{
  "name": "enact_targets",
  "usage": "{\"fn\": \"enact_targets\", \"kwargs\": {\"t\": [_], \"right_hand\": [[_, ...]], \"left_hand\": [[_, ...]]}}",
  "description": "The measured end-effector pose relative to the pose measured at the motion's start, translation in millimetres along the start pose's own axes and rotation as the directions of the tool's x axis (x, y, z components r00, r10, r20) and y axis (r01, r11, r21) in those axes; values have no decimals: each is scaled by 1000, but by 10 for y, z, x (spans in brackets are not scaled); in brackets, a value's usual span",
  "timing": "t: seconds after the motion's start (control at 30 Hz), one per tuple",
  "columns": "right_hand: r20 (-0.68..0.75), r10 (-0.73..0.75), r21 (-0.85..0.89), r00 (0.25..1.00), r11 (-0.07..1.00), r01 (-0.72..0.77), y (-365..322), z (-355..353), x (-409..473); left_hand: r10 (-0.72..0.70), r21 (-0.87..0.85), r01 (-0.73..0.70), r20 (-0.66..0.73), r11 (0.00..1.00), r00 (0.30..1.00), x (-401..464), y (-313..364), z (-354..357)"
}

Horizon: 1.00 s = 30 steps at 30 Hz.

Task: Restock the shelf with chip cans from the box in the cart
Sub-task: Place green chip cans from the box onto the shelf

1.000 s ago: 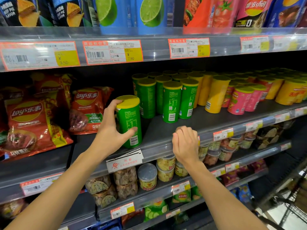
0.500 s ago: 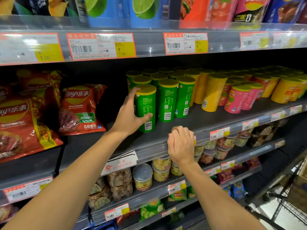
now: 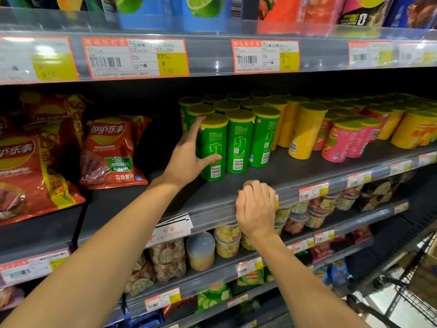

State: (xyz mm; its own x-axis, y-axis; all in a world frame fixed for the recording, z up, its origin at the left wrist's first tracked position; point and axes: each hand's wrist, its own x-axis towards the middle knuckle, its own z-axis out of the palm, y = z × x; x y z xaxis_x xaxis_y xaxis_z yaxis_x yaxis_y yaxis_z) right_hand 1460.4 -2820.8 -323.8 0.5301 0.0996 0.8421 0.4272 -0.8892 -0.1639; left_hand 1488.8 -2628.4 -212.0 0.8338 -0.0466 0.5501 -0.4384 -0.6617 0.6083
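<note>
Green chip can (image 3: pixel 212 147) stands upright on the grey shelf (image 3: pixel 295 171), front left of the green row, touching its neighbour can (image 3: pixel 238 140). Left hand (image 3: pixel 189 155) grasps it, thumb across the front, fingers round the far side. Right hand (image 3: pixel 256 207) curls over the shelf's front edge. Red chip bags (image 3: pixel 113 150) sit left.

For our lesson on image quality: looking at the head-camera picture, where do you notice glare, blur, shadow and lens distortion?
Head view: glare washes out the orange-and-yellow paper price labels on the clear plastic shelf strip; the blue lime-printed packs on top are blurred; the recess behind the tall green cardboard chip cans lies in deep shadow; wide-angle distortion bows the grey metal shelf edge; the left hand and right hand look sharp.
</note>
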Motion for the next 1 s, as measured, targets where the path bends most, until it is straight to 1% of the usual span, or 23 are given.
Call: {"fn": "enact_targets", "kwargs": {"t": [0.13,0.3,0.43,0.5,0.57,0.6,0.63,0.67,0.73,0.77,0.83,0.9,1.0], "right_hand": [[17,-5,2,1000,1000,5,-8,-23,7],[35,-46,-5,998,999,46,19,-52,-4],[77,-74,13,994,997,73,53,-98,4],[105,-93,30,990,995,90,67,-127,6],[117,-131,67,984,990,124,120,-157,3],[128,-155,94,980,985,144,158,-177,6],[145,-182,122,972,979,165,194,-196,14],[166,-217,145,962,970,194,230,-214,25],[215,-293,177,932,950,258,310,-261,26],[237,-310,183,921,945,271,378,-297,13],[286,-275,168,918,958,234,581,-408,-35],[315,-200,152,928,976,159,868,-565,-111],[308,-124,123,943,988,90,1345,-869,-222]], "left_hand": [[-12,42,12,-3,999,1000,-22,36,-11],[-43,105,43,-9,994,999,-68,138,-22],[-104,190,106,-19,976,994,-100,218,-34],[-170,295,184,-71,938,983,-112,307,-17],[-254,414,300,-163,859,953,-147,418,9],[-270,457,337,-208,823,940,-193,466,37],[-236,497,328,-240,803,942,-270,503,81],[-150,545,267,-249,795,957,-360,530,141],[34,630,101,-198,770,980,-541,584,297],[90,653,26,-144,757,985,-604,621,393],[187,683,-131,-8,718,982,-674,729,608],[229,681,-247,119,689,966,-696,876,863],[221,634,-335,254,698,942,-662,1085,1340]]}}
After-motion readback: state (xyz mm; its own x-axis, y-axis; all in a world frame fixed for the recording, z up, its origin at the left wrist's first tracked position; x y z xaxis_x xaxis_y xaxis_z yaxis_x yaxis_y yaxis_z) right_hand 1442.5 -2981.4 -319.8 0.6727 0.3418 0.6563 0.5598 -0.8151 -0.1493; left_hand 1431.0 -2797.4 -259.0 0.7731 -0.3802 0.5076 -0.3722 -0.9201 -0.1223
